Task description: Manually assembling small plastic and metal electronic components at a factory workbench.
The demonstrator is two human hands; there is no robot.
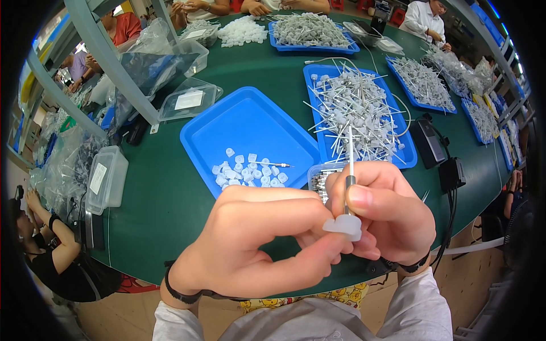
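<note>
In the head view, your left hand (250, 238) pinches a translucent white plastic cap (347, 228) and your right hand (395, 210) grips a thin white rod with silver sleeve (351, 153), both nearer to you than the blue rectangular plastic tray (250, 128); you seem to be joining them, which calls for straight alignment. Under this tray spreads the green tabletop (153, 227), and beyond it is a white-shirted person (420, 24).

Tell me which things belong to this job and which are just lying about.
Likely in the job: held white rod; held translucent cap; loose caps; rod-filled blue tray.

Apparently lying about: clear plastic bags; labelled plastic container.
</note>
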